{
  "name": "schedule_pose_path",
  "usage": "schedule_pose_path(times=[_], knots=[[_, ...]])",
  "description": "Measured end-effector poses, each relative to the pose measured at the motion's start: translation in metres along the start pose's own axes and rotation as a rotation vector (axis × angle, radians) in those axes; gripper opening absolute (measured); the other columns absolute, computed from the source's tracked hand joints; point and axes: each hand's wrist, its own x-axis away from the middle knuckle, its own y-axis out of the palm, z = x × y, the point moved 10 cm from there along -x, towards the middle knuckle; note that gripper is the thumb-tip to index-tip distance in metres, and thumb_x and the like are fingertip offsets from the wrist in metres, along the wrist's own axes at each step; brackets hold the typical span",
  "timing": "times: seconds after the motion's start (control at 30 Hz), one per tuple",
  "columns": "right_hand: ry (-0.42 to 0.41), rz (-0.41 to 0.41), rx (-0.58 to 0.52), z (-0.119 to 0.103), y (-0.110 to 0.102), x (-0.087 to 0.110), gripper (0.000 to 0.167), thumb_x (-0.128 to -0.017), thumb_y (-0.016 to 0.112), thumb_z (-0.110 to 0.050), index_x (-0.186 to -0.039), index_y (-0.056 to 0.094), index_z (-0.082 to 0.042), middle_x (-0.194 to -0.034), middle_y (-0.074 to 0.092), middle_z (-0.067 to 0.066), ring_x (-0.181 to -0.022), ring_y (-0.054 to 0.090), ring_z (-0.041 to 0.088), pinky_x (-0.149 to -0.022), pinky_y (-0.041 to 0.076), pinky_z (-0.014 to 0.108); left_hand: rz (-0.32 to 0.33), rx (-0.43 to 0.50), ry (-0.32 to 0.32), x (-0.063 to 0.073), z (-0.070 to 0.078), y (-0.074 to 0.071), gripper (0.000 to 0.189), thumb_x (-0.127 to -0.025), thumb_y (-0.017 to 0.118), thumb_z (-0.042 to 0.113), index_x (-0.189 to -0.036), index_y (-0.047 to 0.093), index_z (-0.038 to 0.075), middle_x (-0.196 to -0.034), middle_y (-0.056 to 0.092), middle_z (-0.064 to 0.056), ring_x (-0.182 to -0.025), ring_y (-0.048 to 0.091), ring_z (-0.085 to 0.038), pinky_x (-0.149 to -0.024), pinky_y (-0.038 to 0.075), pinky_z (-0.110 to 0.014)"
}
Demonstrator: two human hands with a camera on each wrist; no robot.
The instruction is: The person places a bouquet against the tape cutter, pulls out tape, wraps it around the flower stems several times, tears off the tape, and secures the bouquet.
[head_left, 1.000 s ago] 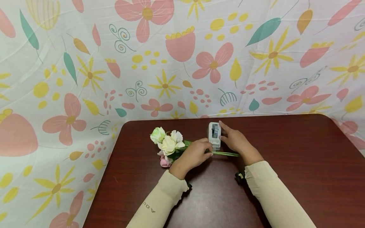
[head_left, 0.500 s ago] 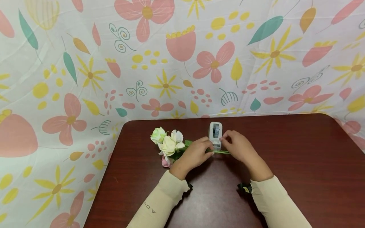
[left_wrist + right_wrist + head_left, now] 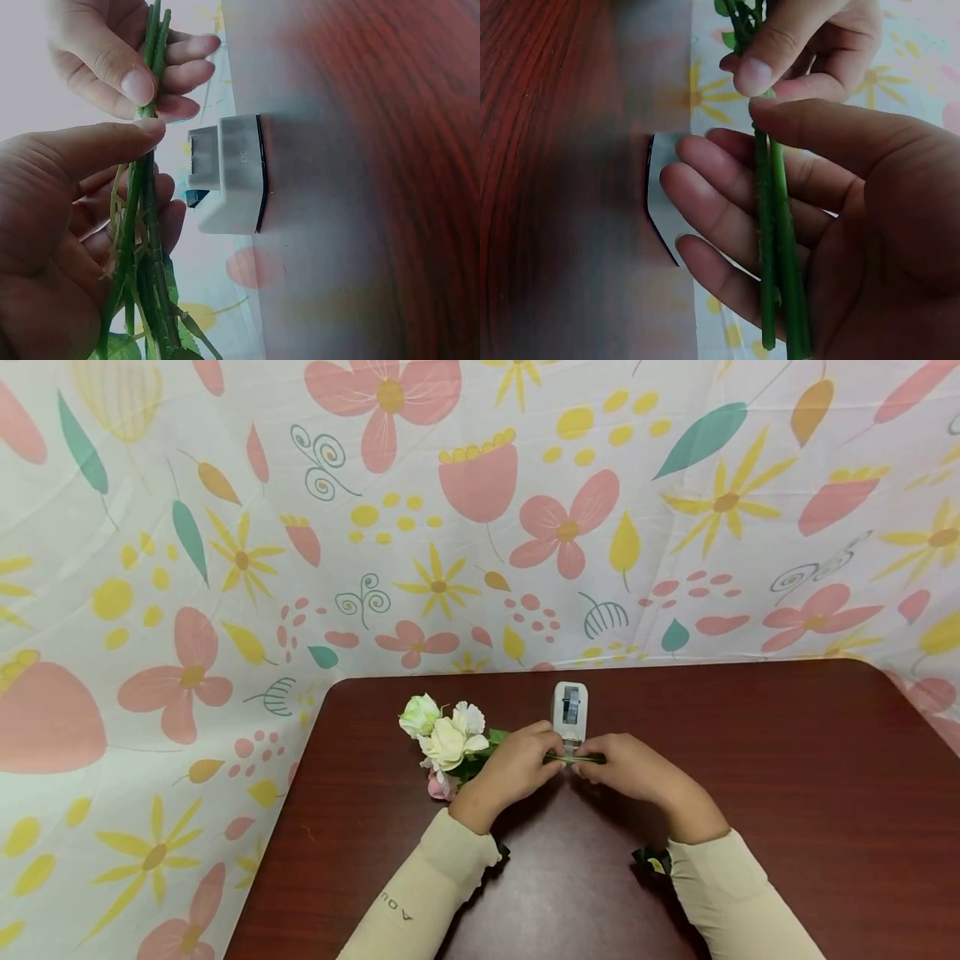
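Note:
A bunch of artificial flowers (image 3: 446, 745) in white, cream and pink lies on its side, blooms to the left. My left hand (image 3: 510, 768) holds its green stems (image 3: 139, 232), thumb pressed across them. Just beyond it, nearer the stem ends, my right hand (image 3: 637, 772) pinches the same stems, with its other fingers spread behind them in the right wrist view. The two thumb tips almost meet. A white tape dispenser (image 3: 570, 710) stands right behind the stems; a pale, clear strip seems to show between it and them, too small to be sure.
The dark red-brown table (image 3: 795, 760) stretches to both sides of the hands. A floral cloth (image 3: 465, 527) hangs behind its far edge and along the left. Dark wrist camera mounts (image 3: 652, 862) sit under the sleeves.
My right hand has left the right side of the tape dispenser, come nearer to me, and taken hold of the stems. The left hand keeps its place on them.

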Motion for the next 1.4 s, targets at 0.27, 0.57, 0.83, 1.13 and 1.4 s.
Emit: schedule_pose_path(times=[0.27, 0.57, 0.83, 1.13, 1.4], knots=[[-0.043, 0.032, -0.005, -0.006, -0.001, 0.0, 0.013, -0.099, 0.064, -0.015, -0.105, 0.076, -0.012, -0.085, 0.075, 0.0, -0.072, 0.067, 0.012, -0.063, 0.049, 0.025, 0.004, -0.005, -0.02, 0.002, -0.001, -0.006, 0.012, -0.095, 0.073, 0.025, -0.104, 0.071, 0.018, -0.102, 0.061, 0.005, -0.083, 0.058, -0.005, -0.073, 0.046, -0.016], [-0.062, 0.075, 0.06, -0.008, -0.005, 0.001, 0.009, -0.097, 0.067, -0.013, -0.1, 0.075, -0.014, -0.077, 0.071, -0.001, -0.066, 0.059, 0.005, -0.061, 0.046, 0.024, -0.021, 0.0, -0.048, 0.001, -0.002, -0.005, 0.014, -0.095, 0.072, 0.028, -0.106, 0.07, 0.019, -0.102, 0.061, 0.006, -0.082, 0.056, -0.005, -0.073, 0.046, -0.017], [-0.078, 0.109, 0.097, -0.011, -0.01, 0.002, 0.006, -0.095, 0.069, -0.013, -0.097, 0.074, -0.015, -0.07, 0.064, -0.007, -0.063, 0.053, 0.002, -0.061, 0.044, 0.024, -0.028, -0.017, -0.073, 0.0, -0.006, -0.004, 0.021, -0.1, 0.063, 0.035, -0.112, 0.072, 0.019, -0.105, 0.067, 0.006, -0.089, 0.063, -0.008, -0.08, 0.051, -0.024], [-0.093, 0.142, 0.123, -0.012, -0.012, 0.0, 0.004, -0.094, 0.07, -0.013, -0.092, 0.073, -0.014, -0.076, 0.064, -0.009, -0.07, 0.053, 0.006, -0.066, 0.045, 0.028, -0.062, -0.12, -0.133, 0.002, -0.01, -0.001, 0.04, -0.11, 0.04, 0.037, -0.079, 0.062, 0.024, -0.072, 0.062, 0.009, -0.076, 0.064, -0.01, -0.087, 0.045, -0.04], [-0.093, 0.166, 0.153, -0.012, -0.012, 0.0, 0.002, -0.093, 0.072, -0.012, -0.095, 0.073, -0.012, -0.091, 0.07, -0.004, -0.084, 0.062, 0.011, -0.076, 0.052, 0.037, -0.097, -0.112, -0.196, 0.004, -0.016, 0.001, 0.044, -0.11, 0.039, 0.041, -0.073, 0.059, 0.026, -0.07, 0.063, 0.009, -0.073, 0.062, -0.01, -0.091, 0.046, -0.044]])
